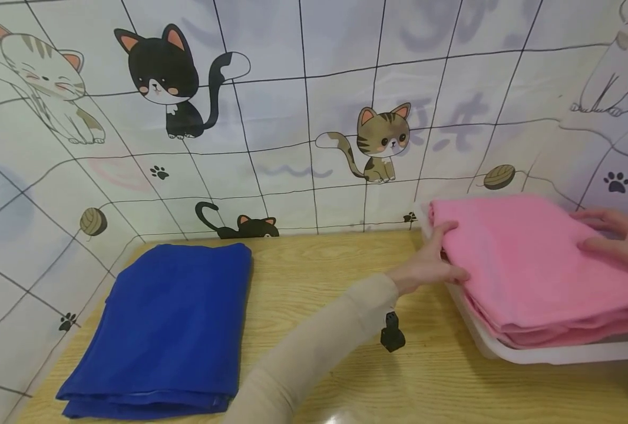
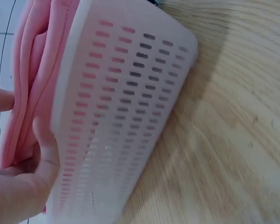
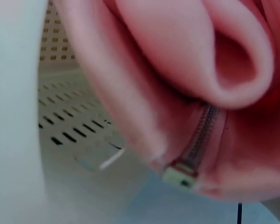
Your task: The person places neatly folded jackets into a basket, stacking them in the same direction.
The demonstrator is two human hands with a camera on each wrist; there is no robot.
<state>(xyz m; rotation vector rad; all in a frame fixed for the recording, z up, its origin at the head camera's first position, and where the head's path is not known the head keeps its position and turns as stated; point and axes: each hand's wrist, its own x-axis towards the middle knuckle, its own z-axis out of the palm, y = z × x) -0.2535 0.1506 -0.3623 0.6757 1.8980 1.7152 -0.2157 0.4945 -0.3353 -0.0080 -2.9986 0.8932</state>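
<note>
A folded pink garment (image 1: 526, 259) lies in and over the top of a white slotted plastic basket (image 1: 547, 353). My left hand (image 1: 425, 262) grips its left edge, with thumb and fingers around the folded layers, as the left wrist view also shows beside the basket's wall (image 2: 116, 93). At the right edge of the garment my right hand (image 1: 624, 238) holds on with thumb and fingers, partly cut off by the frame. In the right wrist view a metal zipper (image 3: 200, 140) shows among the pink folds, above the basket's slotted inside. The right hand's fingers are hidden there.
A folded blue garment (image 1: 171, 324) lies on the left of the wood-grain table (image 1: 314, 282). Behind it stands a wall covering (image 1: 277, 118) printed with cats and a grid. A small black object (image 1: 392, 334) shows near the left cuff.
</note>
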